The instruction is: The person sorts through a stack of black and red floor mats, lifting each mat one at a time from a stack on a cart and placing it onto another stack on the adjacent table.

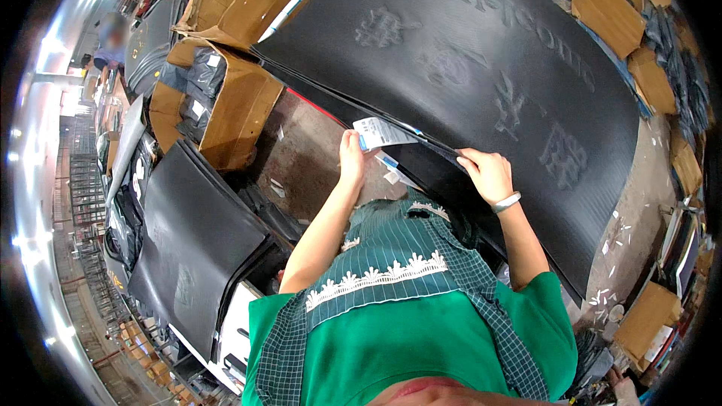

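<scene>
A stack of large black rubber mats (436,45) with embossed patterns and lettering lies in front of me. Between the fingers of my left hand (350,159) is a white printed label (383,134) with a blue edge, which lies against the near edge of the stack. My right hand (486,174) pinches the near edge of the top mat, lifting it slightly from those beneath. Just below the label, a second white-and-blue tag (397,170) hangs near my apron (391,256). How the label is fastened cannot be seen.
To the left stand an open cardboard box (241,109) holding dark packages and another pile of black mats (192,244). White scraps (605,297) litter the floor at right. More cardboard (613,11) lines the right side. A person (111,49) is far off at left.
</scene>
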### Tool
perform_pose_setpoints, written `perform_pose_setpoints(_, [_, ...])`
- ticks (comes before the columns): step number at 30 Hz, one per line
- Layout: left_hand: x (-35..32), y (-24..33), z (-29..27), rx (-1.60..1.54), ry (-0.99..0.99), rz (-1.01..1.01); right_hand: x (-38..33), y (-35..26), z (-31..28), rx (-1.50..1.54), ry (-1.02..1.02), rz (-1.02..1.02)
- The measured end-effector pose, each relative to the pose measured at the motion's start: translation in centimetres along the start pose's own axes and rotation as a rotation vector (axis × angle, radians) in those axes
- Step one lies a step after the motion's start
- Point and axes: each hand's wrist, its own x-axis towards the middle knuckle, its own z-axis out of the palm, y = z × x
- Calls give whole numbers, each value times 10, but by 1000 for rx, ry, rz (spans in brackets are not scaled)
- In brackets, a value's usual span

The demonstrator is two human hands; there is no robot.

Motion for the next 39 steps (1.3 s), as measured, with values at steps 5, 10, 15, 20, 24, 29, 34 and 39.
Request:
perform_pose_setpoints(5, [39,39,36,-602,-110,-413,-16,5,35,-19,145,-58])
perform_pose_setpoints(10, [123,18,-3,-428,-62,-531,-43,-17,93,-268,204,-82])
perform_pose_setpoints(15, [138,44,21,-270,-156,-150,-59,25,100,-510,406,137])
perform_pose_setpoints(20, [108,47,20,-151,-93,-58,-59,8,51,-572,285,128])
perform_pose_setpoints(24, [40,87,-14,-273,-257,130,-103,-58,-2,-615,181,-24])
perform_pose_setpoints(29, [-16,89,-92,-81,-25,75,-128,-79,7,-262,-453,-40])
perform_pose_setpoints(34, [-10,66,-114,-12,56,-40,25,15,-25,475,-931,-337])
perform_pose_setpoints(39, [-13,68,-127,11,125,-79,214,132,-70,-8,100,111])
